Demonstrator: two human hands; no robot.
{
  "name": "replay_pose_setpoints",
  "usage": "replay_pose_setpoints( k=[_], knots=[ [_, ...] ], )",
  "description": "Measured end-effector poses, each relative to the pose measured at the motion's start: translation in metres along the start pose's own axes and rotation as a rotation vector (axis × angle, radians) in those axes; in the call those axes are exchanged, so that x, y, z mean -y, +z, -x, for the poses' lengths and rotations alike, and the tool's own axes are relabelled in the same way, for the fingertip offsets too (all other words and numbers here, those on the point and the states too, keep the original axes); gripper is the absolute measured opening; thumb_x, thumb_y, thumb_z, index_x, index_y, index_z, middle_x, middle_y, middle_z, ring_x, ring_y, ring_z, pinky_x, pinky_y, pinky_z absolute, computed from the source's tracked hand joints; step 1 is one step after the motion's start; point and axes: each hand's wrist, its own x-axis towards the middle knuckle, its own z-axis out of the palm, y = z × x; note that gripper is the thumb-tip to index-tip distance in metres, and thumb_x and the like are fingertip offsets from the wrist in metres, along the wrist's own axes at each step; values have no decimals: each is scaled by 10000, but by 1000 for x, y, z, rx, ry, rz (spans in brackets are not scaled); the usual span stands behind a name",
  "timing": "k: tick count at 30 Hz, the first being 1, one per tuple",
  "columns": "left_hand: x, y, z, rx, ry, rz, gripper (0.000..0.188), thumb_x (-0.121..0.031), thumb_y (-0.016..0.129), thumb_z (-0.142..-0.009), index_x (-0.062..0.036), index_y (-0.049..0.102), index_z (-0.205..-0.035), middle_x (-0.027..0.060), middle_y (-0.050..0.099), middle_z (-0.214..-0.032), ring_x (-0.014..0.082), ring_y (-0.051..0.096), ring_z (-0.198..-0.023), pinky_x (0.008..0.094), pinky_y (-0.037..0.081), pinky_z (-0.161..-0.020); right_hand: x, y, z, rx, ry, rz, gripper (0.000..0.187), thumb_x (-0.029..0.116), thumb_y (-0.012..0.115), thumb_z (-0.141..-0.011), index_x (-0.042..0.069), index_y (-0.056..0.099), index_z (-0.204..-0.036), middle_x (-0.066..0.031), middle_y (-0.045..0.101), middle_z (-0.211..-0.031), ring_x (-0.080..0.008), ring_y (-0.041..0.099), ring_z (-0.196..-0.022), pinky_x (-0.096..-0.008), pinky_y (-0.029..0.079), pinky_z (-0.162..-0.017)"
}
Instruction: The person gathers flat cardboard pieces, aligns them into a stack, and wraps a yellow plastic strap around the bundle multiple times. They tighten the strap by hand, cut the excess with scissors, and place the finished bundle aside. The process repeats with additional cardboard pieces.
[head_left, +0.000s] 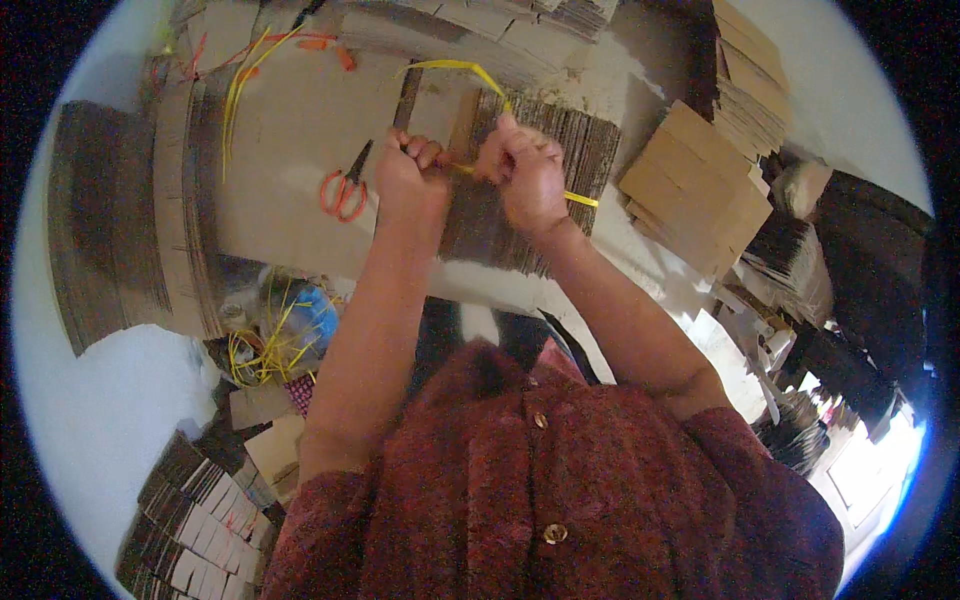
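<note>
A bundle of cardboard sheets (490, 225) lies in front of me, its edges facing up. Yellow plastic strap (581, 200) runs across it and passes under my hands. Over the bundle's left part, my left hand (408, 178) is a closed fist on the strap. Close to its right, my right hand (525, 170) pinches the strap too, and a short taut-looking length spans the gap between them. A loose strap end rises from the right fingers and bends away to the left. Orange-handled scissors (345, 195) lie left of my left hand, touched by neither hand.
A flat cardboard surface (290, 170) extends leftward, with loose yellow straps (236, 105) at its far side. Tall cardboard stacks (110, 220) stand at the left. More cardboard (700, 185) is piled at the right. Tangled yellow strap (262, 350) sits by a blue item at lower left.
</note>
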Motion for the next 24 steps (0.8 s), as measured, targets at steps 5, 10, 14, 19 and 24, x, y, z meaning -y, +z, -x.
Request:
replay_pose_setpoints(
  k=[5,10,14,19,24],
  knots=[
    [-6,10,-63,-80,-99,-1567,185,-278,588,-787,-107,660,-795,33,657,-842,183,641,-798,319,519,-654,7,28,13,-103,-17,13,403,203,487,-871,67,449,-493,-6,439,-498,-103,365,-486,-266,286,-483],
    [-5,18,-66,30,22,-1955,177,-246,653,-724,-97,665,-820,59,661,-876,206,644,-842,315,522,-678,18,27,29,-172,62,-10,375,180,533,-846,39,465,-506,-27,437,-501,-124,370,-482,-302,300,-478],
    [11,14,-69,100,153,-2101,196,-250,642,-733,-104,665,-862,68,651,-884,217,639,-836,316,517,-696,23,13,42,-206,32,84,382,200,535,-851,28,467,-516,-45,431,-500,-124,356,-488,-307,298,-478],
    [20,18,-63,445,455,-2411,167,-211,622,-748,-102,645,-872,96,629,-842,225,625,-835,321,508,-690,26,-6,54,-248,178,81,374,238,546,-845,38,462,-540,-48,408,-488,-144,371,-484,-304,303,-481],
    [45,21,-76,-168,-141,-1114,122,-195,588,-769,-106,623,-844,76,618,-846,207,597,-749,324,487,-610,-9,-33,59,-266,-160,312,307,154,498,-843,62,475,-550,-51,495,-536,-186,428,-472,-299,349,-479]
  ],
)
